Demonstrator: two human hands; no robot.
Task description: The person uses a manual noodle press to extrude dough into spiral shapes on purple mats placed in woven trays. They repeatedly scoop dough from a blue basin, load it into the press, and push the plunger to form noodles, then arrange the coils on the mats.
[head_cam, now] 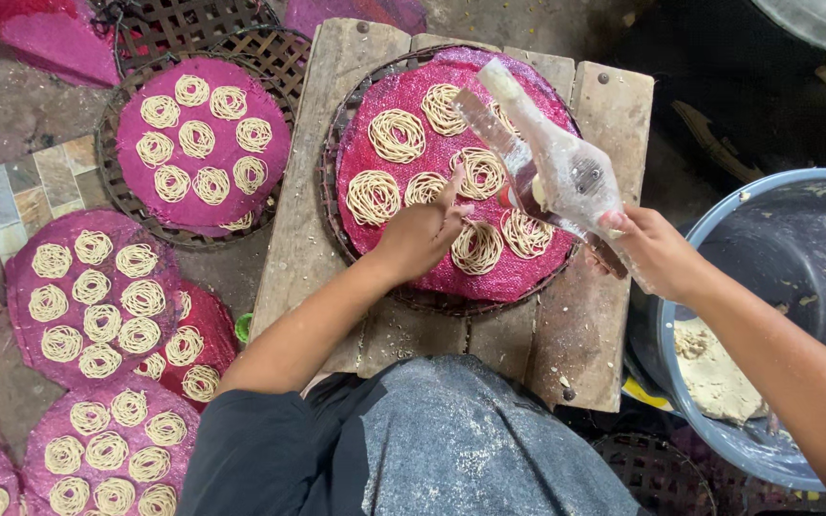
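Observation:
My left hand (pixel 424 229) rests on the magenta mat (pixel 518 279) of a round woven tray (pixel 332 205), fingertips touching a coil of pale noodle strands (pixel 478 247). Several more coils (pixel 397 135) lie on the same mat. My right hand (pixel 655 250) grips a dough press wrapped in clear plastic (pixel 552 162), tilted over the tray's right side. The tray sits on a low wooden stand (pixel 585 325).
A blue tub (pixel 795 239) holding a lump of pale dough (pixel 714 373) stands at the right. Left of the stand, another woven tray (pixel 112 182) and several magenta mats (pixel 97 296) with coils lie on the ground. My knee in dusty jeans (pixel 461 440) is below.

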